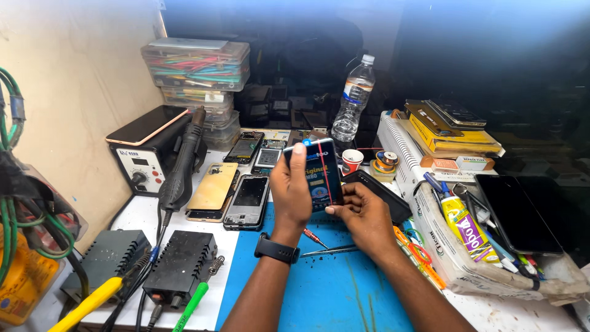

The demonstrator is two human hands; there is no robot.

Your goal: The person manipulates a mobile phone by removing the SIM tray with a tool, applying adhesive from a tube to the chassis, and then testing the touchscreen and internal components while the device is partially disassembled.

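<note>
Above the blue work mat (332,289), my left hand (289,190) holds up a dark blue phone-sized pack (316,175) with a red stripe and printed front. A black watch sits on that wrist. My right hand (362,215) pinches the pack's lower right edge with thumb and fingers. Below the hands lie a red-handled screwdriver (314,237) and metal tweezers (329,250) on the mat.
Several opened phones (249,200) lie left of the mat. A hot-air station (147,157) with its black handle (181,163), two black units (181,264), stacked parts boxes (196,64), a water bottle (353,98), a paper cup (351,161) and a tool-filled tray (479,240) surround it.
</note>
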